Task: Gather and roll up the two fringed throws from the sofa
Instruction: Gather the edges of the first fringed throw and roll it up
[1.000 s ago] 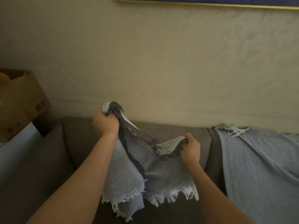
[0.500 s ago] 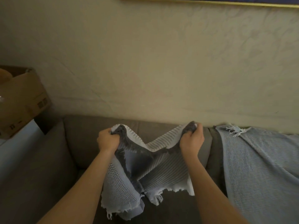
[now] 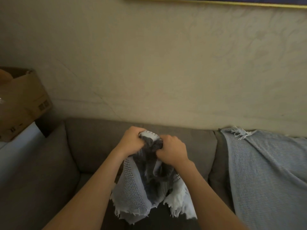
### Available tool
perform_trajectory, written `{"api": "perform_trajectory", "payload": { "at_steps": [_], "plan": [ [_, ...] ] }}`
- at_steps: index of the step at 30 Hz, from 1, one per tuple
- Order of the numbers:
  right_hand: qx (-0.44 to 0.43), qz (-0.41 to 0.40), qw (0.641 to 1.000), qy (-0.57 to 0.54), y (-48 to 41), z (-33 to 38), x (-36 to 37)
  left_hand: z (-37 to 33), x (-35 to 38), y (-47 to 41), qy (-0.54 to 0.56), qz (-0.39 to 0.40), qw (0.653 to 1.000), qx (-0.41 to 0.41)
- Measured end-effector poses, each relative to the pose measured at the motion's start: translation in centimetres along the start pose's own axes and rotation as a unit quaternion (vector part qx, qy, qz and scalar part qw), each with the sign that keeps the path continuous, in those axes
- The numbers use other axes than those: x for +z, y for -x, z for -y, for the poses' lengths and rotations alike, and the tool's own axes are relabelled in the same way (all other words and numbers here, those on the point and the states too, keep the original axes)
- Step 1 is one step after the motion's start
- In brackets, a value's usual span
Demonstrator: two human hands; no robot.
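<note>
Head view shows 2 bare arms reaching up from the bottom edge. Between them hangs the first throw (image 3: 132,188), a pale blue bumpy cloth with a dark grey side. Its white fringe (image 3: 177,201) dangles at the lowest part, over the front of the sofa (image 3: 93,146) seat. A bit farther up, the left hand (image 3: 132,141) and the right hand (image 3: 172,151) are side by side, very near each other. Both are closed into fists, and each one grips the bunched top of this throw. A little fold of blue and grey cloth pokes out between the 2 fists. The cloth is lifted up in the air in front of the sofa's back cushion. The sofa is grey-brown and soft. On its right side lies the second throw (image 3: 265,180), light blue, spread flat over the back and down onto the seat. A small tuft of white fringe sits at its top corner, and no hand touches it. To the far left, past the sofa arm, a brown cardboard box (image 3: 25,100) sits on something white (image 3: 20,140). Behind everything is a cream wall (image 3: 166,72). At the very top is the gold edge of a picture frame (image 3: 216,1).
</note>
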State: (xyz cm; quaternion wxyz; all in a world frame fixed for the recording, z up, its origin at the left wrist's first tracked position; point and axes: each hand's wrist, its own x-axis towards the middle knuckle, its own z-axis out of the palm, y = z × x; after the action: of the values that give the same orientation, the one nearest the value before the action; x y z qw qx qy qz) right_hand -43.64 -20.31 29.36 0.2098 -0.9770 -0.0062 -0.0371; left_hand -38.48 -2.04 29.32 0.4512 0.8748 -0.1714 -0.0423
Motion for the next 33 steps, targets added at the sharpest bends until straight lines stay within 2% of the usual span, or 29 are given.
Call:
{"api": "perform_trajectory", "payload": {
  "at_steps": [3,6,10,14,19,22,23,24,25,26,27,29,31,33],
  "plan": [
    [0.048,-0.018,0.999,-0.018,-0.1,-0.4,-1.6,0.8,0.1,0.6,-0.066,0.001,0.998,0.013],
    [0.074,-0.056,0.992,-0.087,-0.1,0.1,-2.6,1.6,0.8,1.4,-0.097,0.006,0.995,0.017],
    [0.076,-0.134,0.970,-0.187,0.3,1.1,-3.8,2.8,1.1,2.5,-0.138,-0.036,0.990,-0.009],
    [0.072,-0.219,0.929,-0.288,0.4,1.9,-5.1,4.1,1.2,3.2,-0.155,-0.080,0.979,-0.101],
    [0.037,-0.314,0.862,-0.396,0.3,2.6,-6.7,5.3,2.0,3.9,-0.139,-0.120,0.969,-0.165],
    [0.062,-0.356,0.833,-0.420,0.0,2.2,-6.6,5.2,2.0,3.5,-0.061,-0.168,0.969,-0.170],
    [0.083,-0.350,0.841,-0.405,-0.3,1.6,-6.3,4.6,1.8,3.4,-0.016,-0.184,0.968,-0.168],
    [0.108,-0.321,0.864,-0.372,-0.8,0.7,-6.0,4.3,1.6,3.2,0.028,-0.189,0.967,-0.170],
    [0.136,-0.263,0.902,-0.313,-1.3,-0.4,-5.6,4.0,1.4,3.0,0.059,-0.182,0.967,-0.171],
    [0.168,-0.183,0.940,-0.235,-1.7,-1.6,-5.2,4.0,1.2,2.9,0.070,-0.157,0.970,-0.174],
    [0.197,-0.102,0.961,-0.163,-1.8,-2.5,-4.6,3.8,1.0,2.8,0.068,-0.120,0.974,-0.177],
    [0.222,-0.011,0.973,-0.067,-1.5,-3.5,-3.4,3.6,0.7,2.7,0.050,-0.042,0.979,-0.193],
    [0.172,-0.017,0.982,-0.074,-0.7,-3.3,-1.9,3.3,0.7,2.7,0.025,0.014,0.980,-0.195],
    [0.057,0.004,0.991,-0.118,0.2,-2.5,-0.5,2.9,1.3,2.6,0.011,0.026,0.984,-0.176]
  ]
}}
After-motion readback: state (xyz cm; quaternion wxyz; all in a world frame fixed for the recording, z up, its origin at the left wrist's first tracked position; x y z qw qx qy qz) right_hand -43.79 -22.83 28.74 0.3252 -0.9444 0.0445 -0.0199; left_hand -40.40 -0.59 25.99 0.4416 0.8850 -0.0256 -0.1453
